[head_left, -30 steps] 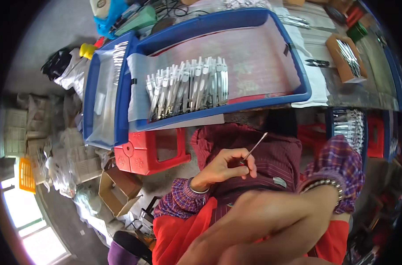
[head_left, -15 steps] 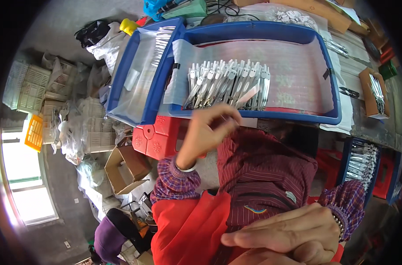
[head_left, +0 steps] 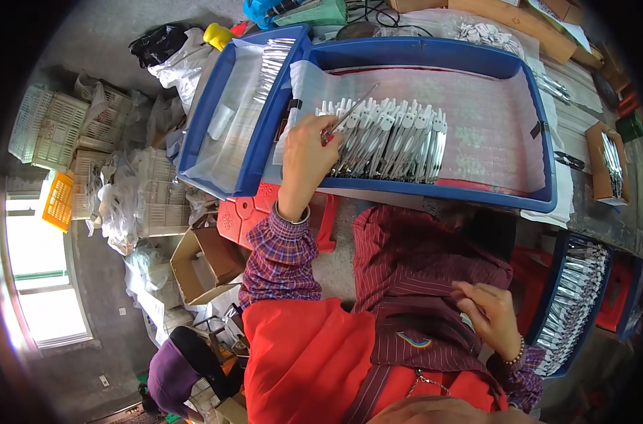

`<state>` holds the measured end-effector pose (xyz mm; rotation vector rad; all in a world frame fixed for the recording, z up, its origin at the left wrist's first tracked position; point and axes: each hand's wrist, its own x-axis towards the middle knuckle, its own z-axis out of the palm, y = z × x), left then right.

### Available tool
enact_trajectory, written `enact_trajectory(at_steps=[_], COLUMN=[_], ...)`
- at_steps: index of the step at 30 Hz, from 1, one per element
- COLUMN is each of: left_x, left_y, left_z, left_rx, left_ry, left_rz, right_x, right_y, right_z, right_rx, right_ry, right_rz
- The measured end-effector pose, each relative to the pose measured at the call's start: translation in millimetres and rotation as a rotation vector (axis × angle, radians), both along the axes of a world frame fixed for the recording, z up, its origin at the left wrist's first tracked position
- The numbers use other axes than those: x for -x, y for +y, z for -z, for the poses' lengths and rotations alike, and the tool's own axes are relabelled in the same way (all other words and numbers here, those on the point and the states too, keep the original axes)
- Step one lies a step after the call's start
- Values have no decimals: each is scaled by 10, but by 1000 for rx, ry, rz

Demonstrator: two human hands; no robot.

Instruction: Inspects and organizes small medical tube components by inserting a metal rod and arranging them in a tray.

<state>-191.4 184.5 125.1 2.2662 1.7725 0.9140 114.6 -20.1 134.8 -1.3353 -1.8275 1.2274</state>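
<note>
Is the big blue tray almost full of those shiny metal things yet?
Not yet. Done: one row of packed metal pieces lies across the left half of the big blue tray. In hand: the left hand holds a thin metal piece at the left end of that row, while the right hand rests on the lap. Left: the tray's right side is bare liner, and another blue bin beside the knees holds more pieces.

A blue tray [head_left: 547, 184] is lined with translucent pink-tinted sheeting. Silver-white metal pieces [head_left: 392, 138] are laid in it. A purple plaid sleeve [head_left: 282, 254] is worn on the left arm. A maroon pinstriped apron [head_left: 413, 283] and red garment [head_left: 307, 360] are noted. A red stool [head_left: 236, 215] and an orange crate [head_left: 56, 201] are recorded.
</note>
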Motion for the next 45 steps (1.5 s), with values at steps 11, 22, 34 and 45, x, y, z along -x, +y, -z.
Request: enact_trajectory(at_steps=[11,22,34,45], left_x=[-17,-330,-1198,-1604], left_y=[-29,-505,-1027,-1187], left_z=[-29,-646,-574,362], left_rx=[12,45,163,1133], left_ry=[-38,-412,-610,-748], left_rz=[-94,43,653,672], right_x=[-12,-51,71,-63], right_y=[-173,-93,-15,-192], right_z=[409,409,237,601], right_rx=[120,220,11,459], right_ry=[-28,110,378,849], right_rz=[-52,109,360,440])
